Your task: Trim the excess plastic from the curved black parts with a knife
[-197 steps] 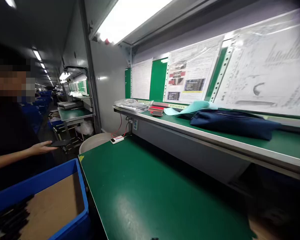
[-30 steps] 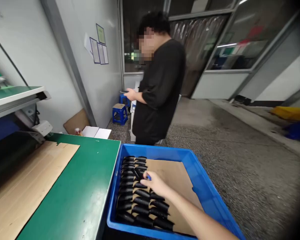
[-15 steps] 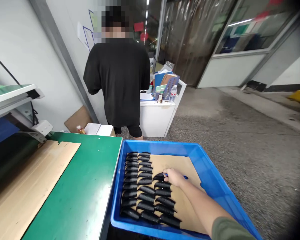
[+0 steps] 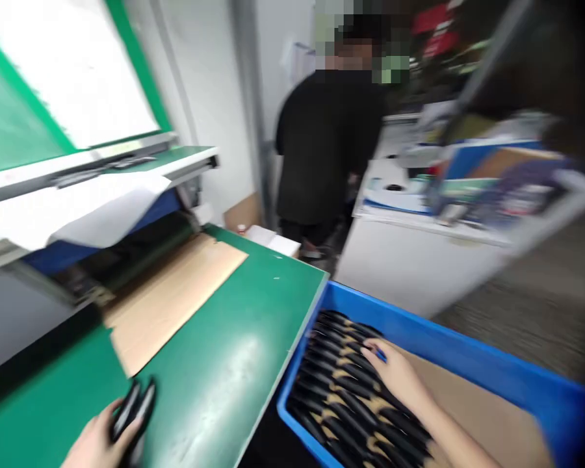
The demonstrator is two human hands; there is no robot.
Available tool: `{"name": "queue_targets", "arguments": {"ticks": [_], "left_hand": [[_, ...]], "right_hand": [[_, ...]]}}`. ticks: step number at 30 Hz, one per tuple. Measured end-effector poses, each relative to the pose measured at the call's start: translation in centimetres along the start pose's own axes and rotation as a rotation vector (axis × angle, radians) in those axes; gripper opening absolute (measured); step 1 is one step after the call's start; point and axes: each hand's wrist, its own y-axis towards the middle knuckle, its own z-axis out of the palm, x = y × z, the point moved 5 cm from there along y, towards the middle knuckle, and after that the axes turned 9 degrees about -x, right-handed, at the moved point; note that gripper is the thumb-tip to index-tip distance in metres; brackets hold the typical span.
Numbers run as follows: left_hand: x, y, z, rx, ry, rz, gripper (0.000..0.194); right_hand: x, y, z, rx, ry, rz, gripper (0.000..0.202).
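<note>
Black parts (image 4: 351,396) lie in rows on a cardboard liner (image 4: 487,422) inside the blue bin (image 4: 468,367), which sits just beside the right edge of the green bench (image 4: 224,364); a cardboard sheet (image 4: 175,296) lies flat on the bench under a raised shelf (image 4: 127,162) with white paper (image 4: 102,208) draped from it; a person in a black top (image 4: 329,143) stands beyond the bench, back turned, next to a white cabinet (image 4: 409,266); the right hand (image 4: 394,374) rests palm down on the rows in the bin, fingers spread and touching the parts, with something blue at the fingertips, blurred; the left hand (image 4: 102,439) lies on the bench at the lower edge, closed around two black parts (image 4: 136,406) like those in the bin.
</note>
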Motion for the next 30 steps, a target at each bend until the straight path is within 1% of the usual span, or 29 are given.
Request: {"name": "queue_targets", "arguments": {"ticks": [1,2,3,4,6,8,10,11,13,15,16,17,19,20,21,23,25,27,29,30], "left_hand": [[0.9,0.7,0.4,0.035,0.032,0.081,0.057],[2.2,1.5,0.4,0.021,0.016,0.078,0.062],[3.5,2.1,0.5,0.005,-0.008,0.056,0.059],[4.6,2.7,0.5,-0.003,-0.038,0.039,0.052],[6.1,3.3,0.4,-0.022,-0.121,0.006,0.043],[6.8,3.3,-0.2,-0.052,-0.21,-0.009,0.037],[7.1,2.6,-1.3,-0.094,-0.308,-0.024,0.038],[7.3,2.0,-1.9,-0.112,-0.368,-0.037,0.041],[7.3,0.2,-2.8,-0.128,-0.494,-0.063,0.052],[7.1,-2.1,-3.2,-0.119,-0.711,-0.087,0.062],[6.9,-3.2,-3.3,-0.108,-0.884,-0.097,0.066],[6.7,-4.3,-3.3,-0.105,-1.105,-0.111,0.072],[6.5,-6.2,-3.2,-0.108,-1.525,-0.159,0.085],[6.5,-6.9,-3.3,-0.115,-1.672,-0.193,0.089],[6.5,-7.5,-3.4,-0.123,-1.747,-0.225,0.088],[6.9,-8.3,-4.0,-0.161,-1.778,-0.277,0.08],[7.4,-8.8,-4.9,-0.233,-1.74,-0.306,0.067],[7.7,-9.1,-6.1,-0.314,-1.715,-0.306,0.06],[7.5,-9.5,-7.2,-0.363,-1.726,-0.27,0.06],[7.3,-9.6,-7.7,-0.372,-1.739,-0.247,0.061]], "right_hand": [[3.5,0.1,0.7,0.01,0.047,-0.08,0.035],[7.4,-0.2,1.5,0.025,0.092,-0.166,0.038],[11.5,-0.8,2.4,0.039,0.147,-0.259,0.041],[15.8,-1.9,3.1,0.049,0.253,-0.354,0.042],[24.0,-5.2,5.0,0.149,0.363,-0.536,0.037],[31.2,-9.3,6.8,0.254,0.36,-0.689,0.03],[36.9,-13.0,8.1,0.31,0.339,-0.8,0.027],[39.3,-14.7,8.5,0.353,0.336,-0.838,0.027],[43.2,-17.8,8.7,0.465,0.365,-0.882,0.027],[46.0,-20.7,8.4,0.586,0.438,-0.91,0.024],[47.1,-22.0,8.2,0.643,0.477,-0.926,0.023],[48.0,-23.3,8.0,0.703,0.504,-0.947,0.023],[49.3,-25.4,7.9,0.808,0.513,-1.006,0.024],[49.8,-26.2,8.0,0.837,0.503,-1.047,0.023],[50.2,-26.7,8.1,0.837,0.493,-1.105,0.022],[51.0,-27.2,8.1,0.764,0.464,-1.249,0.015],[51.6,-27.1,7.9,0.686,0.437,-1.329,0.002],[52.3,-26.6,7.5,0.665,0.424,-1.33,0.019],[52.9,-26.3,6.7,0.667,0.442,-1.351,0.03],[53.1,-26.3,6.2,0.652,0.447,-1.388,0.036]]}}
